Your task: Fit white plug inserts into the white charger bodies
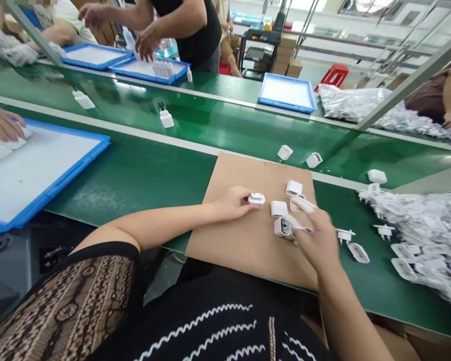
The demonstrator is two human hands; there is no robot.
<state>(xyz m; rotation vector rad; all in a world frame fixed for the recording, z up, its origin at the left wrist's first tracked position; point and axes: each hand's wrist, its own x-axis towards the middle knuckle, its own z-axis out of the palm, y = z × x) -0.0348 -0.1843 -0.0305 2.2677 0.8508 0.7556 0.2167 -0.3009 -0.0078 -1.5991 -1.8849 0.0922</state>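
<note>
My left hand (pixel 233 202) lies on a brown cardboard sheet (pixel 240 235) and pinches a small white plug part (pixel 256 198) between its fingertips. My right hand (pixel 315 238), slightly blurred, holds a white charger shell (pixel 284 226) with its fingers curled round it; white finger cots cover its fingertips. Two more white shells (pixel 278 208) (pixel 293 187) rest on the cardboard just beyond both hands.
A heap of white plug parts (pixel 424 235) fills the right of the green belt (pixel 143 170). Loose chargers (pixel 166 118) ride the far lane. Blue trays (pixel 52 185) (pixel 287 93) sit left and behind. Other people's hands work at the left edge and across the belt.
</note>
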